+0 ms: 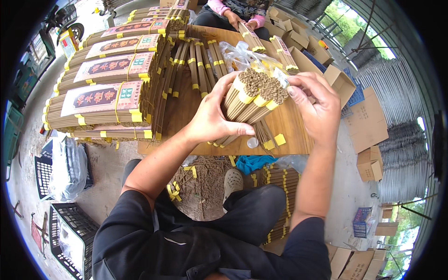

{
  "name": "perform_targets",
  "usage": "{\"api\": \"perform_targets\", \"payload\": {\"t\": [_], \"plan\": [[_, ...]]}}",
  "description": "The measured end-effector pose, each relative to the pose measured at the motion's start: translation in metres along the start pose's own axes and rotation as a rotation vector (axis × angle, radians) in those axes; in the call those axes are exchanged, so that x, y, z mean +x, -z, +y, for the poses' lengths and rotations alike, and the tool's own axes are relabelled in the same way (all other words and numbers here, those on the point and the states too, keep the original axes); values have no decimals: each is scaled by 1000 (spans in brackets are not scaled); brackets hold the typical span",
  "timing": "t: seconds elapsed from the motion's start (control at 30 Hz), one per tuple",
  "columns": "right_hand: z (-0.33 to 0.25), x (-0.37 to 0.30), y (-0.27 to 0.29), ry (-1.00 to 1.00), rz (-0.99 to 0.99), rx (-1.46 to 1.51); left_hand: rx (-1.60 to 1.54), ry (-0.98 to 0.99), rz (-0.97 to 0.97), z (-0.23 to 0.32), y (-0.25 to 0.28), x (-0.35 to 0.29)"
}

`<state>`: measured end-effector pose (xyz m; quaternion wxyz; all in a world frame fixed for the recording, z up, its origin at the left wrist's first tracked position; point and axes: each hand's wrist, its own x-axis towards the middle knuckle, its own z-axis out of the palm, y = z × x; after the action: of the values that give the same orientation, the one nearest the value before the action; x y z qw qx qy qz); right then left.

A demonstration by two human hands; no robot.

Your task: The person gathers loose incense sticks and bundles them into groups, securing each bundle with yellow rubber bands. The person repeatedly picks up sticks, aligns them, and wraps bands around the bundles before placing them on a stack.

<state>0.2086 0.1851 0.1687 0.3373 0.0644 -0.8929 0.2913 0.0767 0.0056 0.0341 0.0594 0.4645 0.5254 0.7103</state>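
My left hand [209, 115] is wrapped round a thick cluster of brown incense stick bundles [242, 105], tilted with its packed ends facing up. Yellow paper bands circle the bundles near those ends. At the cluster's right edge, the thumb and fingers of my right hand [318, 99] are pinched together beside a pale, shiny strip; whether they hold it is unclear. Below the cluster, a few loose sticks [263, 133] with a yellow paper tab lie on the wooden table [179, 135]. A small clear round piece [252, 142] lies near the table's front edge.
Labelled incense packs [107, 98] are piled high on the left. Behind my hands lie banded bundles [200, 65] and clear plastic bags [238, 53]. Across the table, another person's hands [240, 19] hold a pack. Cardboard boxes [338, 79] stand right; black crates [72, 233] sit lower left.
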Motion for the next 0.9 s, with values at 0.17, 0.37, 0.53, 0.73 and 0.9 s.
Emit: {"api": "perform_targets", "payload": {"t": [0.17, 0.37, 0.53, 0.73, 0.9], "plan": [[-25, 39, 18, 152, -423, -366, -13, 35, 12, -2, -7, 4], [-48, 57, 17, 391, -592, -705, -23, 38, -4, -8, -7, 2], [-52, 54, 16, 443, -599, -760, 11, 12, -26, -2, -9, 2], [-56, 56, 11, 403, -651, -875, 15, 62, -37, 0, -8, 2], [-58, 68, 11, 285, -736, -797, 67, 2, -14, -5, -9, 3]]}}
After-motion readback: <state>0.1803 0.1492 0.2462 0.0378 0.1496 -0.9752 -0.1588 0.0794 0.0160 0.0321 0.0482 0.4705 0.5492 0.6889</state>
